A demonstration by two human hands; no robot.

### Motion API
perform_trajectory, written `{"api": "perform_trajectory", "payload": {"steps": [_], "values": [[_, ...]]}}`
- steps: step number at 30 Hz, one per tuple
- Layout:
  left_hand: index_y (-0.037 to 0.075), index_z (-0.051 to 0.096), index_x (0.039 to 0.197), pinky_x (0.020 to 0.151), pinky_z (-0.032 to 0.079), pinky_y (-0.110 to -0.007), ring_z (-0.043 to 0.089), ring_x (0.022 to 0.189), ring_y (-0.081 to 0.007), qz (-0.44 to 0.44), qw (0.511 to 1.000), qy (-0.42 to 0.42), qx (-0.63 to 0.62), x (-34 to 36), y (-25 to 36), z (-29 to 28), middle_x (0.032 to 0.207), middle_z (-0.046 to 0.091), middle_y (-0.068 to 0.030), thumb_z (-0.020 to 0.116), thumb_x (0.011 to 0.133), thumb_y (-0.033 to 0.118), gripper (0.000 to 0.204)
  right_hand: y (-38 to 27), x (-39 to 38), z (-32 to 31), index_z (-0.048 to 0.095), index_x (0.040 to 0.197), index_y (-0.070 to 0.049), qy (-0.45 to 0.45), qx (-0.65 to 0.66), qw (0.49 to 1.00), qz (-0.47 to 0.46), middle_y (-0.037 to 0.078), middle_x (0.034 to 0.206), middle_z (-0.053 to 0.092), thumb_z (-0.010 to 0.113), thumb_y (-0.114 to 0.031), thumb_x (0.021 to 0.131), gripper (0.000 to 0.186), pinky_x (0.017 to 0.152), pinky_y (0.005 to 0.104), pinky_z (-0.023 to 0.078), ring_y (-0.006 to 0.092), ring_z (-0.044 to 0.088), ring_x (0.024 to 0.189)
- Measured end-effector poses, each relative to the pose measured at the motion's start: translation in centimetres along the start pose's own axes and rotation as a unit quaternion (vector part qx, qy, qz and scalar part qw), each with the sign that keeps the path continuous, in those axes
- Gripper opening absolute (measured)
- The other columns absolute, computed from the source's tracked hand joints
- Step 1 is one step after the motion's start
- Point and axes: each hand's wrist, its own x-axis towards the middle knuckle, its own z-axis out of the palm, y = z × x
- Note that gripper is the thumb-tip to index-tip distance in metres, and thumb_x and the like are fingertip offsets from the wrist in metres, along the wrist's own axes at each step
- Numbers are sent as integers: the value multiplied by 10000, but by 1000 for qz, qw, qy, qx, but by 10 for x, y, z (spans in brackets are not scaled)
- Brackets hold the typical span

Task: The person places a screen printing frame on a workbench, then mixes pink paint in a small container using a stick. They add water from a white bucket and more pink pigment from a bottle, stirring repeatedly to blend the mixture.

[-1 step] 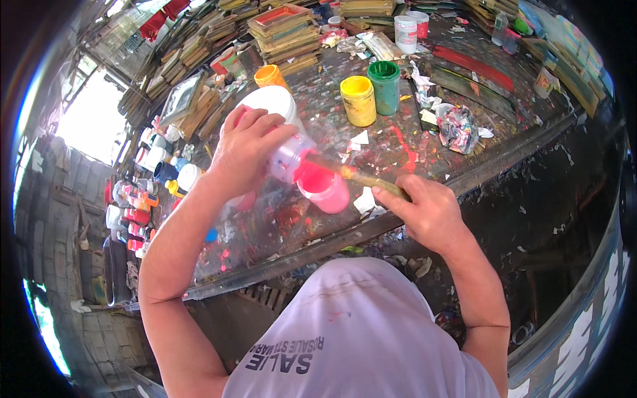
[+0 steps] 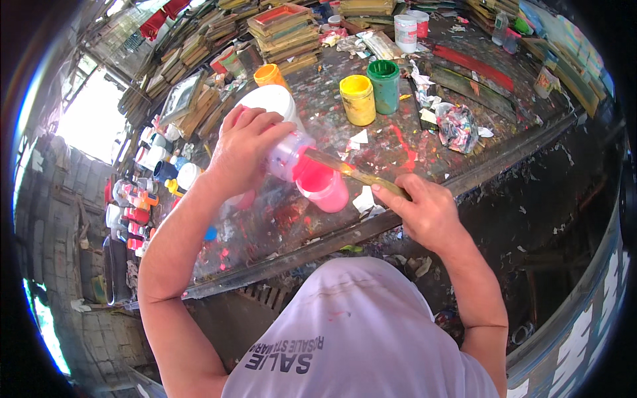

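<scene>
Pink tub (image 2: 332, 200) on paint-spattered table (image 2: 377, 144)

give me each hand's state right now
Left hand: closed, holding a tilted translucent jar.
Right hand: closed, holding a flat stick.

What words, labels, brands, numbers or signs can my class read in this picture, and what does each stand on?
Shirt: dark capital letters on the front, partly legible; I won't copy out the wording.
White tub at the back: printed label, too small to read.
Tilted tub in the left hand: any marks are too blurred to read.
Yellow tub and green tub: no readable text.
</scene>
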Motion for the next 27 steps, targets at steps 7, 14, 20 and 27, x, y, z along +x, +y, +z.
{"api": "perform_trajectory", "payload": {"steps": [7, 14, 20, 27], "values": [[226, 760, 1447, 1314, 388, -616, 626, 1424, -350, 43, 998, 10, 55, 14, 10, 2, 1439, 720, -51, 912, 612, -49, 892, -20, -10, 47, 759, 1493, -122, 18, 24, 996, 87, 79, 1056, 638, 745, 12, 849, 657, 699, 405, 651, 262, 764, 862], [273, 755, 1456, 1333, 380, -631, 640, 1416, -333, 66, 992, 28, 100, 19, 18, 0, 1466, 712, -32, 889, 704, 45, 797, 6, -22, 17, 756, 1485, -132, 23, 44, 997, 55, 73, 1042, 629, 737, -67, 910, 578, 680, 411, 653, 245, 756, 832], [248, 761, 1440, 1320, 396, -622, 637, 1415, -345, 59, 993, 8, 99, 28, 31, -3, 1453, 713, -43, 870, 713, 26, 768, -2, -23, 46, 756, 1456, -120, 68, 31, 995, 70, 71, 1046, 625, 732, -127, 937, 520, 656, 376, 629, 234, 749, 806], [244, 740, 1448, 1322, 389, -628, 633, 1429, -347, 68, 987, -37, 141, 30, 34, 5, 1447, 698, -49, 864, 720, 28, 769, 16, -42, 3, 826, 1354, -146, 1, 9, 999, 47, 59, 1020, 642, 759, -77, 868, 496, 655, 410, 608, 241, 739, 793]]}}
